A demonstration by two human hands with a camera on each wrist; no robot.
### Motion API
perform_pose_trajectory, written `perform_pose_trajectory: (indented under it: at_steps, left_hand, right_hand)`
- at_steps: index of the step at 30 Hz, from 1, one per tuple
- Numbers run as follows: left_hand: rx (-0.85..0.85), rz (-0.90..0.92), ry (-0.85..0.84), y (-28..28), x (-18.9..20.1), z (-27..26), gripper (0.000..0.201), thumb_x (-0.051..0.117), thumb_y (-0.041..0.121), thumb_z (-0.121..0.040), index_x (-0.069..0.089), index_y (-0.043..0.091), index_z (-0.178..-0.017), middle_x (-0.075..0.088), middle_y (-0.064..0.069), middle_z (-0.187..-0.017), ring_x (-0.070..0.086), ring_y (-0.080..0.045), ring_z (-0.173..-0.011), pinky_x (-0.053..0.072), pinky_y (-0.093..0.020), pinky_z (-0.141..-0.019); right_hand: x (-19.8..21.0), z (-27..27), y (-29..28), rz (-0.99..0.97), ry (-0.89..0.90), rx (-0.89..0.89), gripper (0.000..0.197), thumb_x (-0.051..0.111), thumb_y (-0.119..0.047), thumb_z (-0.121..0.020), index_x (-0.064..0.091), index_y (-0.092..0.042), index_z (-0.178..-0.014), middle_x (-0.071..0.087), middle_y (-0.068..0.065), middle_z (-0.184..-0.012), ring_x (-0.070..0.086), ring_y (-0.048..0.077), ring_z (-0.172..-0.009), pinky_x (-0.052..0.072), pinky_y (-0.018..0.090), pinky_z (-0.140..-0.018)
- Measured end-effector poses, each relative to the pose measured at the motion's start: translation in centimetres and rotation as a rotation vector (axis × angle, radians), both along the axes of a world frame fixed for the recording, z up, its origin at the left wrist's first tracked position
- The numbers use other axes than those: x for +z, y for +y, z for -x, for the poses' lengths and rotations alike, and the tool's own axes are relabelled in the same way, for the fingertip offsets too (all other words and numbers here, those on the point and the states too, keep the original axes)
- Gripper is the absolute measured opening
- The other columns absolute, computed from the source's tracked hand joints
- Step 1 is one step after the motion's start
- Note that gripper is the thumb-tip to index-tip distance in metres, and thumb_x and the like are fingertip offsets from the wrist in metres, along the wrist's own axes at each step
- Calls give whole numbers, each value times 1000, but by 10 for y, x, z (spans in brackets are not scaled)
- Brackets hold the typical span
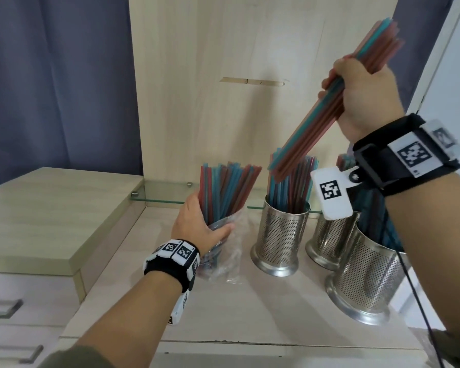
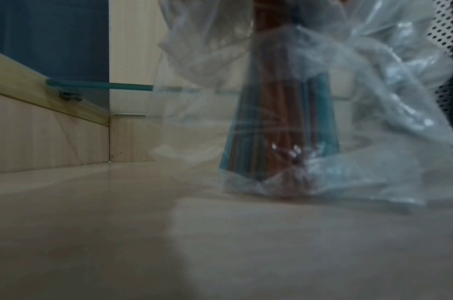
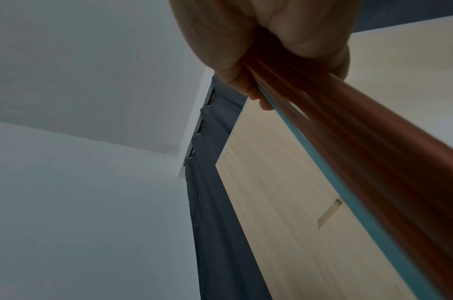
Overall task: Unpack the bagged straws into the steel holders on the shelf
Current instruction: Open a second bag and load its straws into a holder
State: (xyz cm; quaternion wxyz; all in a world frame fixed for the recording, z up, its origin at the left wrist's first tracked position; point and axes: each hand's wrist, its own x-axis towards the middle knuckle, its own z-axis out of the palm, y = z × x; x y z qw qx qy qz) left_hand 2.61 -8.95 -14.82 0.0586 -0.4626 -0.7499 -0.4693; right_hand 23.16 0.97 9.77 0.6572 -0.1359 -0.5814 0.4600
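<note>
My left hand (image 1: 199,224) grips a clear plastic bag (image 1: 223,261) that stands on the shelf, with red and blue straws (image 1: 225,188) fanning out of its top. The bag's crumpled base (image 2: 284,172) fills the left wrist view. My right hand (image 1: 356,94) is raised and grips a slanted bundle of red and blue straws (image 1: 311,134), whose lower ends hang just above the middle steel holder (image 1: 280,240). That holder has straws in it. The same bundle (image 3: 361,162) runs from my fist in the right wrist view. Two more perforated holders (image 1: 367,277) (image 1: 327,240) stand to the right.
The holders and bag stand on a light wooden shelf (image 1: 250,309). A glass shelf edge (image 1: 157,200) runs along the back panel. A raised wooden cabinet top (image 1: 45,208) with drawers lies to the left. Dark curtains (image 1: 51,75) hang behind.
</note>
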Motion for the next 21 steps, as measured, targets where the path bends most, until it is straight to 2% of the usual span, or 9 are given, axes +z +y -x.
perform_pose_trajectory:
  at_steps: [4,8,14,19,21]
  left_hand:
    - [-20,-10,26,4,-1,4,101,83,54,-62,32,18,-141,56,-1,-123,56,-21,-113,52,-40,-96]
    - [-19,-15,29,4,-2,5,104,83,51,-64,25,18,-145,54,-3,-126,55,-22,-115,51,-42,-97]
    - [-19,-16,44,3,-1,4,104,82,49,-67,23,18,-146,53,-5,-128,54,-23,-117,51,-43,-98]
    - [-5,-8,51,3,-2,4,101,82,48,-67,26,14,-144,53,-6,-125,55,-25,-115,52,-44,-95]
    - [1,-3,58,3,-2,3,100,82,48,-68,28,13,-143,53,-7,-125,55,-25,-115,52,-44,-95]
  right_hand:
    - [2,-12,-1,-16,-80,-19,14,54,-5,-91,55,-13,-80,56,-1,-66,60,13,-64,53,31,-68]
    - [-4,-12,7,-67,-173,-64,11,55,-9,-89,55,-15,-81,57,-2,-69,60,13,-65,51,34,-71]
    - [-32,3,26,-99,-302,-140,5,55,-11,-88,55,-12,-83,57,-2,-68,59,10,-61,49,31,-65]
    - [-73,20,48,12,-446,-133,7,57,-19,-81,57,-14,-76,59,-1,-62,57,25,-67,51,43,-70]
    - [-92,27,52,43,-531,-174,11,59,-22,-82,60,-11,-79,62,2,-66,60,23,-66,55,44,-74]
